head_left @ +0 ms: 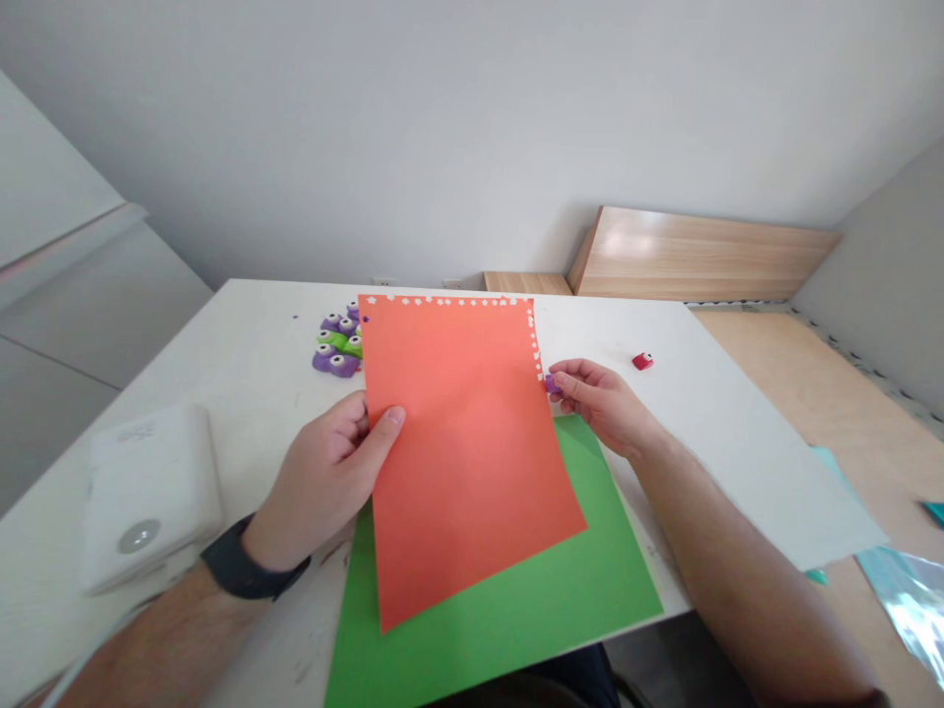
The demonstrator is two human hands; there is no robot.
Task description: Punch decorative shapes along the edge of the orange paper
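My left hand (335, 472) grips an orange sheet of paper (472, 442) by its left edge, thumb on top and fingers behind. The sheet is raised and tilted toward me. Small cut-out shapes, like flowers, run along its top edge and down the upper right edge. My right hand (601, 398) pinches a small purple paper punch (553, 383) at the right edge, just below the lowest cut-out. My fingers hide part of the punch. Under the orange paper lies a green sheet (612, 560) at the table's front edge.
Several purple and green punches (335, 359) are grouped behind the orange sheet's left edge. A red punch (643, 361) lies at the right. A white device (151, 492) sits at the left of the white table (258, 334). Pale paper (811, 501) overhangs the right edge.
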